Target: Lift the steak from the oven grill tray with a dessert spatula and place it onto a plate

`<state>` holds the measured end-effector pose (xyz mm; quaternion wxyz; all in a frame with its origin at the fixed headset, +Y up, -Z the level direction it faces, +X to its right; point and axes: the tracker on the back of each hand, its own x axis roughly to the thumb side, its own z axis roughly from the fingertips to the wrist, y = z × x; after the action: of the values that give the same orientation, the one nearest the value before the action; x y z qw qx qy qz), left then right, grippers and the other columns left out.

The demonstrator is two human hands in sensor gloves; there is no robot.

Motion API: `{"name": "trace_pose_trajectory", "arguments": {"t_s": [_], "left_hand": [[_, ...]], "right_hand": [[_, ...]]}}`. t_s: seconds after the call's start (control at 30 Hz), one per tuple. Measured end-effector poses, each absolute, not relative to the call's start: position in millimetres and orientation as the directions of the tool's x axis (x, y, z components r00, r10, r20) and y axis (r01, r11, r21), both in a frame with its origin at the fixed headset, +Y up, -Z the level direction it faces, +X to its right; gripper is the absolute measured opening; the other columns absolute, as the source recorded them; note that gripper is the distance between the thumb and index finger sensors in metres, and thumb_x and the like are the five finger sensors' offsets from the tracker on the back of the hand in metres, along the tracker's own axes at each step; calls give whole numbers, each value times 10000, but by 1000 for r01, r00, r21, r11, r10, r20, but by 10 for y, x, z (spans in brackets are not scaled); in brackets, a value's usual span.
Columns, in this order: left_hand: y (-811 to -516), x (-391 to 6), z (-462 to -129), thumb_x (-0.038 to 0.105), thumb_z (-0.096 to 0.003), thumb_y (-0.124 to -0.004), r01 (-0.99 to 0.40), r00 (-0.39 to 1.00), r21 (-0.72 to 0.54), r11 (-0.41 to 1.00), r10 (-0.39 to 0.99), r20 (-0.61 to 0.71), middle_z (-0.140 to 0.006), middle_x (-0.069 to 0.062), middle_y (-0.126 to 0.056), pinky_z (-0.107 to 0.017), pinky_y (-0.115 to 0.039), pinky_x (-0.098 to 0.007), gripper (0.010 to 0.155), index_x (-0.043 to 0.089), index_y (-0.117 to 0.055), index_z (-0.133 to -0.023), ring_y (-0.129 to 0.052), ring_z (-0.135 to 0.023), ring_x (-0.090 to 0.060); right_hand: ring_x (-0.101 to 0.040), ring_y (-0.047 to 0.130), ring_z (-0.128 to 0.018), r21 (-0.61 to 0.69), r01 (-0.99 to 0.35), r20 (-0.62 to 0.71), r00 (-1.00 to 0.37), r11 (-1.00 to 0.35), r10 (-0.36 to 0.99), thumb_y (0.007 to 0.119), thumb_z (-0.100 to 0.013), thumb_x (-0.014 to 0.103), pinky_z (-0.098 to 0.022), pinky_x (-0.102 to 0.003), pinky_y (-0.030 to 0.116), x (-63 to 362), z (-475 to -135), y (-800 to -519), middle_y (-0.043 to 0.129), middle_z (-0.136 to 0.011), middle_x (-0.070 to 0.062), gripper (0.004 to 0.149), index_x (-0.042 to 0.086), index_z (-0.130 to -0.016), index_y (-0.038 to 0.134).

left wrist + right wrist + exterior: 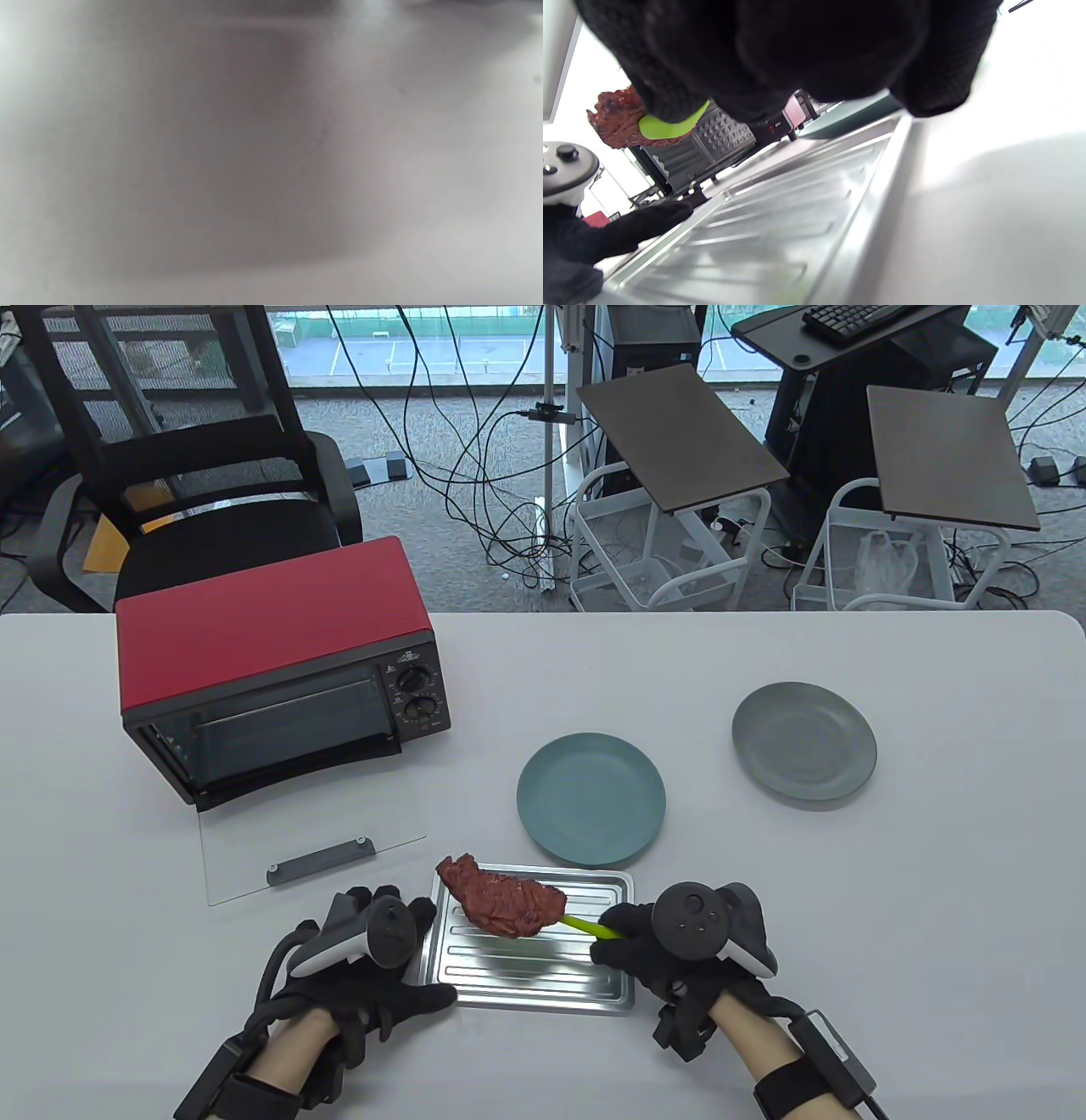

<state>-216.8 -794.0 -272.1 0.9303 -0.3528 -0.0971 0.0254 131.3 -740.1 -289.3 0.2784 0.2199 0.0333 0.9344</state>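
A reddish-brown steak rides on a lime-green dessert spatula, lifted above the ridged metal grill tray. My right hand grips the spatula's handle at the tray's right edge. In the right wrist view the steak sits on the green blade under my dark fingers, with the tray below. My left hand lies flat against the tray's left rim, fingers spread. A teal plate lies just behind the tray. The left wrist view is only a grey blur.
A grey plate lies at the right. A red toaster oven stands at the back left with its glass door folded down onto the white table. Chairs, carts and cables stand beyond the table.
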Motion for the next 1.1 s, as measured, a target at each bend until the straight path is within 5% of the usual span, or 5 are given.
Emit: {"name": "trace_pose_trajectory", "arguments": {"t_s": [0.47,1.1], "left_hand": [[-7942,-2169,-2721,947,-386,-473,22,980,-662,749,116,164,-1085,3,232,-649,-129,-828,1019,432,170,-986,186,-1060,-406],[-7942,-2169,-2721,945,-387,-476,22,980,-662,749,116,164,-1086,3,230,-651,-131,-828,1019,432,168,-987,184,-1060,-407]], "right_hand": [[-145,939,-134,-79,-608,142,-791,-790,595,868,-415,468,-457,-463,843,1609,-3041,-7244,943,-303,73,422,136,-671,914],[-130,939,-125,-90,-524,-104,-841,-847,531,871,-420,465,-443,-455,851,1685,-3188,-7532,939,-299,80,416,132,-666,916]]}}
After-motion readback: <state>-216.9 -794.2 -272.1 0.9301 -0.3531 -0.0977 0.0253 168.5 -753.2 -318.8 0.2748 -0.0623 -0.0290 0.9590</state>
